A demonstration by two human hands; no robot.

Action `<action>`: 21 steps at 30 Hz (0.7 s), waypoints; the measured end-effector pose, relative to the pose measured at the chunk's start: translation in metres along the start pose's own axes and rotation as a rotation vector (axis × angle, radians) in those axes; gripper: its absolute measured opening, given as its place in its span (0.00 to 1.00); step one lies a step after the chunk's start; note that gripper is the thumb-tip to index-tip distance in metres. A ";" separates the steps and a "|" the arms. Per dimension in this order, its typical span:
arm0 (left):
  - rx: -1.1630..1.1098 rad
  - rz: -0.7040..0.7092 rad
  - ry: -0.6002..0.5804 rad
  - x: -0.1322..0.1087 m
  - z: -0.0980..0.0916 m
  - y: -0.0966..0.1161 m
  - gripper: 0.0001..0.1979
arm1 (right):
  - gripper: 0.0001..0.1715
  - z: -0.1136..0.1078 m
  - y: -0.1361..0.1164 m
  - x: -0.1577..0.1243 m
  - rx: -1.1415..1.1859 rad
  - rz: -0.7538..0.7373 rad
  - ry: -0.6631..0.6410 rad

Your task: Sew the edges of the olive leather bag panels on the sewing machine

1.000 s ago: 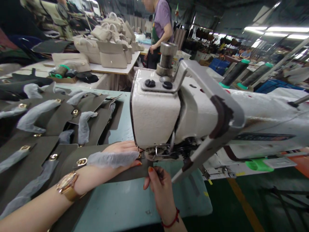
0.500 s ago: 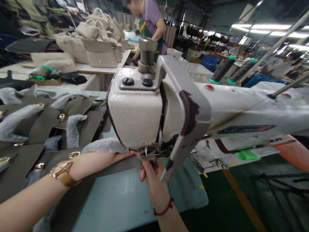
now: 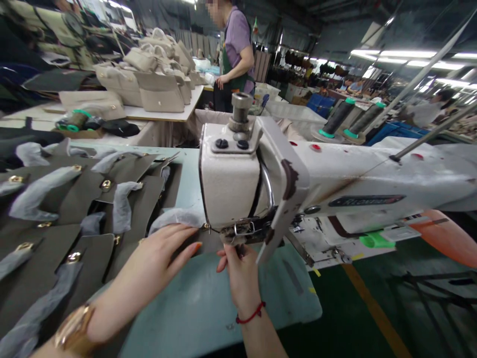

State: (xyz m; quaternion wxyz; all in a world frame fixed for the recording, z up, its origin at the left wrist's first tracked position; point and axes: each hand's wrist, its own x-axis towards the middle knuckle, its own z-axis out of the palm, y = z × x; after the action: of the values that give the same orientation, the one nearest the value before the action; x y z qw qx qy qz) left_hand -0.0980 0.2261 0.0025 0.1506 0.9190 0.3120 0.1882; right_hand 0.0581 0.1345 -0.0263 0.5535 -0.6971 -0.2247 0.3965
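A white sewing machine (image 3: 233, 179) stands before me, its head over the pale green table. My left hand (image 3: 160, 256) lies left of the presser foot, thumb apart and fingers stretched over a dark grey bag piece (image 3: 210, 241). Just beyond those fingers is a handle in white wrapping (image 3: 179, 217), with a gold fitting by the machine head. Directly below the needle area, my right hand (image 3: 240, 268) has its fingers curled and pinched together. The machine hides the fingertips and whatever they hold.
Several dark grey bag pieces (image 3: 40, 258) with gold fittings and wrapped handles cover the left side. Behind are a pile of beige bags (image 3: 160, 92) and a standing person (image 3: 238, 44). Dark thread cones (image 3: 337, 118) stand behind the machine arm.
My left hand has drawn back left from the presser foot, its thumb now apart. My right hand stays almost in place. The view has shifted; the person behind stands more upright.
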 end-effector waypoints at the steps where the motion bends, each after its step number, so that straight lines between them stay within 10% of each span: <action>1: -0.087 -0.033 0.118 -0.018 0.009 0.007 0.15 | 0.26 0.000 0.001 0.000 -0.007 -0.007 -0.002; 5: -0.820 -0.382 0.090 -0.059 0.058 0.037 0.09 | 0.28 0.000 0.005 0.002 -0.034 -0.067 -0.001; 10: -1.572 -0.726 -0.028 -0.012 0.080 0.048 0.21 | 0.30 0.000 0.009 0.006 -0.051 -0.144 -0.016; 21: -1.081 -0.975 -0.058 0.007 0.074 0.031 0.26 | 0.29 -0.010 0.022 -0.003 -0.005 -0.110 -0.121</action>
State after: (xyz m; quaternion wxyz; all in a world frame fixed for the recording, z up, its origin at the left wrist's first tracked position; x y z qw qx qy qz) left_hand -0.0436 0.1950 -0.0488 0.6584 0.4773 0.5453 0.2032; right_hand 0.0618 0.1196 -0.0458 0.5580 -0.6600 -0.2965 0.4063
